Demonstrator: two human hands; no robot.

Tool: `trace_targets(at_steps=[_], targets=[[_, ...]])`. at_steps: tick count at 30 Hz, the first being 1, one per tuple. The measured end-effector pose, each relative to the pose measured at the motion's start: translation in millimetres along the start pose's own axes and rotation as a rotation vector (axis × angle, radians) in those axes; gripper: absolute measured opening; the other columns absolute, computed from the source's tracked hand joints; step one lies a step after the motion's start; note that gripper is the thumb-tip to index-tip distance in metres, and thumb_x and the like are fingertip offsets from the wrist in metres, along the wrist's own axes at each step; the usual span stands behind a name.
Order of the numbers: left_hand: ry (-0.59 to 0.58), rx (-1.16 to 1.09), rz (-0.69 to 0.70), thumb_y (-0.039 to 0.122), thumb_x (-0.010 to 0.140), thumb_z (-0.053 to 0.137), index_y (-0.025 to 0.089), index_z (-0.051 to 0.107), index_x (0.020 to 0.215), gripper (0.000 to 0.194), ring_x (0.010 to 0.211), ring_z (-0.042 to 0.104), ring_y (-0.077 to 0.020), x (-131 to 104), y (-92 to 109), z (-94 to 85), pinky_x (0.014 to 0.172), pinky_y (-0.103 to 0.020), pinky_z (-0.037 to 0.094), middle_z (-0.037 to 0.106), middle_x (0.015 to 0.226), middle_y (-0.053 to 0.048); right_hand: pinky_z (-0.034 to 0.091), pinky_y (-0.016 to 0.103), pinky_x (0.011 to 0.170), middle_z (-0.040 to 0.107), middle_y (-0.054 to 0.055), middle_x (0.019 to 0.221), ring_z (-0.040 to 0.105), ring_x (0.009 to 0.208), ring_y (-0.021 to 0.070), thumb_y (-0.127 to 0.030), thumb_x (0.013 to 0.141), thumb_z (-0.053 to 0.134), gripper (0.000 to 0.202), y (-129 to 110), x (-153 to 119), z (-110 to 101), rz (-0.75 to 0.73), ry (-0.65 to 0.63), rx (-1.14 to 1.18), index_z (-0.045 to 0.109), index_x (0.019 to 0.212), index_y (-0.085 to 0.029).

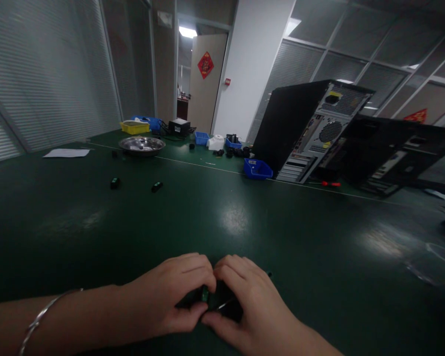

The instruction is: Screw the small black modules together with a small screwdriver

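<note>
Near the front edge of the green table, my left hand (187, 291) is closed on a small dark part with a green face (205, 294), held between thumb and fingers. My right hand (244, 296) meets it at the fingertips, its thumb and fingers curled around something dark with a thin shiny edge (224, 304), mostly hidden. A small dark object with a green spot (270, 274) shows just behind my right hand. Two small black parts, one (114, 183) and another (157, 187), lie farther off on the left.
A steel bowl (142, 145) and white paper (66, 153) lie at the back left. Beyond are a yellow tray (135, 128) and several blue bins. A blue bin (257, 169) touches the area beside a black computer tower (296, 123). A clear looped item (443, 256) lies right.
</note>
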State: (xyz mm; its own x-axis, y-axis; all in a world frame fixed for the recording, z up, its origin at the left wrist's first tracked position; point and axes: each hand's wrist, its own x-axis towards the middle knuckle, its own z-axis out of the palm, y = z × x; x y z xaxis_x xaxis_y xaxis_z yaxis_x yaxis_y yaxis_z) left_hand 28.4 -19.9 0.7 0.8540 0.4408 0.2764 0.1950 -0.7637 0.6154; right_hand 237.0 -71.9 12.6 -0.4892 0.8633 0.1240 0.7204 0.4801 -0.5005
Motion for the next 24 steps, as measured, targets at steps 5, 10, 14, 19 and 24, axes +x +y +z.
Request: trace_targets(at_steps=[5,10,14,19,24], targets=[[0.000,-0.071,-0.085,0.003,0.079,0.063,0.018,0.058,0.099,0.026,0.088,0.060,-0.0198,-1.0,4.6,-0.2,0.077,-0.029,0.047,0.063,0.098,-0.004,0.040,0.033,0.073,0.064,0.003,0.095,0.059,0.086,0.0222,-0.031,0.078,0.079,0.027,-0.5,1.2,-1.0,-0.006,-0.004,-0.004,0.060,0.093,-0.020],[0.002,-0.117,-0.106,0.008,0.087,0.062,0.020,0.057,0.101,0.019,0.090,0.059,-0.0199,-3.1,3.9,0.6,0.080,-0.030,0.047,0.062,0.100,-0.004,0.040,0.033,0.073,0.064,0.002,0.094,0.059,0.086,0.0219,-0.032,0.079,0.080,0.027,1.5,0.2,-0.6,-0.003,-0.007,0.014,0.060,0.093,-0.020],[-0.013,-0.137,-0.118,0.009,0.088,0.061,0.021,0.057,0.101,0.018,0.090,0.059,-0.0195,-4.2,3.2,-0.1,0.080,-0.029,0.047,0.062,0.101,-0.004,0.039,0.033,0.072,0.063,0.002,0.094,0.058,0.085,0.0215,-0.034,0.077,0.082,0.031,2.6,0.1,-0.6,-0.005,-0.007,0.017,0.060,0.093,-0.020],[-0.011,-0.096,-0.127,0.008,0.086,0.062,0.021,0.058,0.104,0.022,0.091,0.058,-0.0207,-5.7,7.5,-3.2,0.082,-0.030,0.046,0.063,0.102,-0.004,0.040,0.033,0.073,0.064,0.001,0.096,0.058,0.087,0.0212,-0.034,0.079,0.081,0.029,0.5,-0.6,-1.7,-0.004,-0.015,0.015,0.060,0.095,-0.021],[0.005,-0.075,-0.095,0.008,0.085,0.062,0.021,0.058,0.102,0.021,0.093,0.058,-0.0216,-5.1,6.2,-3.6,0.083,-0.032,0.046,0.063,0.102,-0.004,0.041,0.033,0.074,0.064,0.002,0.097,0.059,0.088,0.0211,-0.035,0.080,0.079,0.028,-0.1,-0.7,-3.4,0.004,-0.019,0.018,0.060,0.095,-0.021]])
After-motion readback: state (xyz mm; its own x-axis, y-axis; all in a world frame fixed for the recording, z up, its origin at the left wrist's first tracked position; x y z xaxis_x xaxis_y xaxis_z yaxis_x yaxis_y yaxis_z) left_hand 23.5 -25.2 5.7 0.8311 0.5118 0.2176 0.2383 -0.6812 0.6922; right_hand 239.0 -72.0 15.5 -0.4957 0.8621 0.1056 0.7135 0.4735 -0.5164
